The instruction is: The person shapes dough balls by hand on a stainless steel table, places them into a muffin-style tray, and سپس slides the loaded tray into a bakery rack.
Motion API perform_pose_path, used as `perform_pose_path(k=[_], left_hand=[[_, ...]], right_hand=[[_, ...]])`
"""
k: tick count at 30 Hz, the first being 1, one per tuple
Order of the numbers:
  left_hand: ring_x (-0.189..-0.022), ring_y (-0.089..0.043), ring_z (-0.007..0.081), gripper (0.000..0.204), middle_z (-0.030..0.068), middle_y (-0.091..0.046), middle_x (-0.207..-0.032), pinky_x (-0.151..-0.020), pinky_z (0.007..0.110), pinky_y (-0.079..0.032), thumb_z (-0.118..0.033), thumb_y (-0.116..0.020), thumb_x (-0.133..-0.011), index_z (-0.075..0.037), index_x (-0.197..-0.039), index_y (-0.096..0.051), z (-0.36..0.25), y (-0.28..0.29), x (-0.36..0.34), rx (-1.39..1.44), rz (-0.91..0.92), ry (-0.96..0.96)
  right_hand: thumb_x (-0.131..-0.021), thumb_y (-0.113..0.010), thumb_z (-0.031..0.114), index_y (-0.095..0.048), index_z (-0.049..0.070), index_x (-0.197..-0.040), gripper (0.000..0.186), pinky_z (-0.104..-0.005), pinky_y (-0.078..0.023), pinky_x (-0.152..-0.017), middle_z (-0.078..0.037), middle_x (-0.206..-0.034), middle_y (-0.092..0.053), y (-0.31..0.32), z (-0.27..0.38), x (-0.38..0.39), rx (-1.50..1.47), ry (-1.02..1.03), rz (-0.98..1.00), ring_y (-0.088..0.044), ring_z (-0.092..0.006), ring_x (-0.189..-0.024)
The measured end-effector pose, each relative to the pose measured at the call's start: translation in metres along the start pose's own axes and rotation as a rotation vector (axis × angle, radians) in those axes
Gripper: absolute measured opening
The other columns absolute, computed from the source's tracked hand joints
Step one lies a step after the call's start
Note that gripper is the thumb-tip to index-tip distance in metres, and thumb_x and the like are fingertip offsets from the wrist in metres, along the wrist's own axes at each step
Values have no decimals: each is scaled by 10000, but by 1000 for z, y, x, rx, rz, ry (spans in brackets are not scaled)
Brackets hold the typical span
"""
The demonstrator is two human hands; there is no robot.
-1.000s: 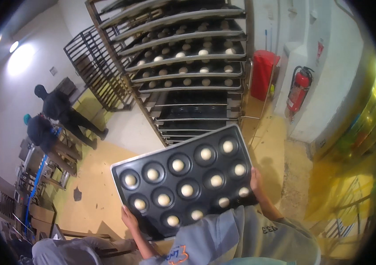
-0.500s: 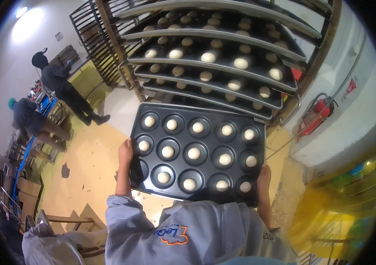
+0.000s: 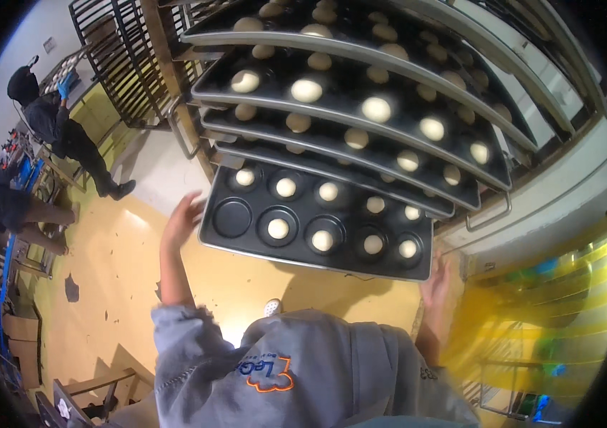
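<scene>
A dark baking tray (image 3: 250, 246) with round wells lies partly inside a tall rack (image 3: 163, 60), its near part sticking out toward me. Pale dough balls (image 3: 278, 228) sit in its visible wells, except one bare well at the near left corner. My left hand (image 3: 184, 217) is open beside the tray's left edge, fingers spread and apart from it. By the near right corner is my right hand (image 3: 435, 285), open with fingers stretched; whether a fingertip touches the rim I cannot tell. The tray's far part is hidden under the trays above.
More trays of dough balls (image 3: 377, 110) fill the rack levels above. A second slatted rack (image 3: 114, 60) stands beyond, on the left. Two people (image 3: 50, 118) work at the far left by a blue-edged line of equipment. Yellow plastic sheeting (image 3: 532, 314) hangs at the right.
The tray has moved away from me into the rack, under the other trays. Both hands have let go of its sides. My view has shifted closer to the rack.
</scene>
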State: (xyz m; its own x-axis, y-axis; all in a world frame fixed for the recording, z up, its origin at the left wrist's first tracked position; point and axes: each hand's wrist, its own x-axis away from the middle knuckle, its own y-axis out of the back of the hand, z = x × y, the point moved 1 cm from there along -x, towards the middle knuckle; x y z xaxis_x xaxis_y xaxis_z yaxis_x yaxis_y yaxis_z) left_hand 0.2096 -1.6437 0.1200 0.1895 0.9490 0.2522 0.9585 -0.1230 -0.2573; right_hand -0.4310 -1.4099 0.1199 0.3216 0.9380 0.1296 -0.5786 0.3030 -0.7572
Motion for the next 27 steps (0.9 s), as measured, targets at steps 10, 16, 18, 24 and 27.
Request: perform_pose_path(k=[10,16,18,24,27], left_hand=[[-1371,-436,293,640,161,-394,-1546,-1161,410,-321,-494,-369,-1062,-18,-1489,-378,62,-97,-39,551,-795,-253],[-1323,-448,286,691,161,-398,-1472,-1093,465,-380,-547,-441,-1040,-89,-1517,-240,56,-99,-63,342,-711,-170],[-1304,-461,291,691,164,-372,-1478,-1064,490,-400,-543,-448,-1038,-110,-1521,-213,137,-69,-45,131,-848,-139],[-1218,-538,293,586,187,-390,-1438,-977,464,-467,-332,-531,-1027,-131,-1472,-209,213,-25,64,53,-722,237],[-1096,-623,253,573,182,-442,-1376,-870,393,-522,-179,-575,-1006,-141,-1453,-220,201,-19,94,-71,-556,209]], right_hand=[[-1048,-419,508,-393,163,-1527,590,-575,-388,-1108,-77,-1607,-356,-32,-58,-57,128,-2,-473,-332,-283,-1473],[-1001,-498,584,-375,179,-1452,618,-519,-420,-984,-98,-1432,-452,32,-114,-100,67,489,-880,-449,-224,-1264],[-962,-536,624,-407,159,-1403,654,-534,-415,-1016,-90,-1316,-494,61,-185,-91,78,75,-699,-486,-238,-1193],[-858,-629,707,-342,141,-1501,903,-714,-304,-1090,-144,-1496,-385,-10,-302,-118,44,-374,-561,-378,-376,-1386],[-876,-561,736,-123,207,-1622,1015,-754,-152,-1139,-111,-1681,-138,39,-314,-162,-52,-353,-271,-110,-404,-1544]])
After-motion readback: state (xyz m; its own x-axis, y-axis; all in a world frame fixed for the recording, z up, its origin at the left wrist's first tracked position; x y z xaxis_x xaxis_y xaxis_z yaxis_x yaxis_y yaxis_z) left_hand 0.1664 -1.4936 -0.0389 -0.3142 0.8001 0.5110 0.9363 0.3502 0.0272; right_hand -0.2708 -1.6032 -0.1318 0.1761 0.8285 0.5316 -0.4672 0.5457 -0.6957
